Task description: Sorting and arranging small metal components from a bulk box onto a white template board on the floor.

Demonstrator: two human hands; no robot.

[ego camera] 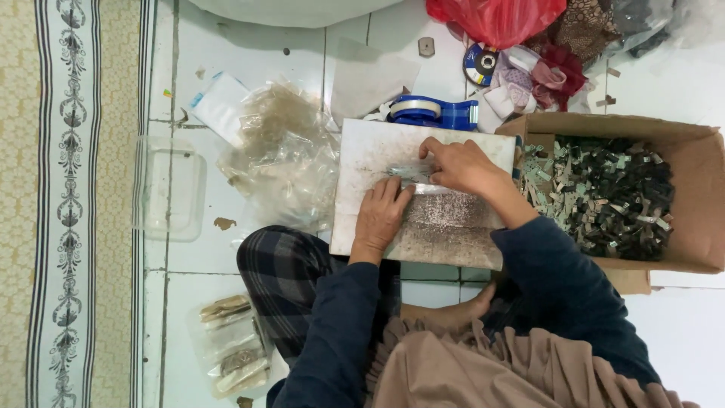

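Note:
A worn white board [362, 151] lies across my lap on the tiled floor. My left hand [380, 215] presses flat on it, fingers pointing up toward a small clear plastic packet [411, 172]. From the right, my right hand [461, 165] reaches onto the board, fingertips pinching and pressing down on the same packet. A shiny clear strip [449, 190] lies across the board just below my right hand. Whatever is inside the packet is hidden under my fingers.
An open cardboard box [698, 189] of several small dark and green pieces stands at the right. A blue tape dispenser [434, 112] sits behind the board. Loose clear bags [283, 159] pile at the left, near a clear plastic tub [168, 189]. Filled packets [230, 340] lie beside my knee.

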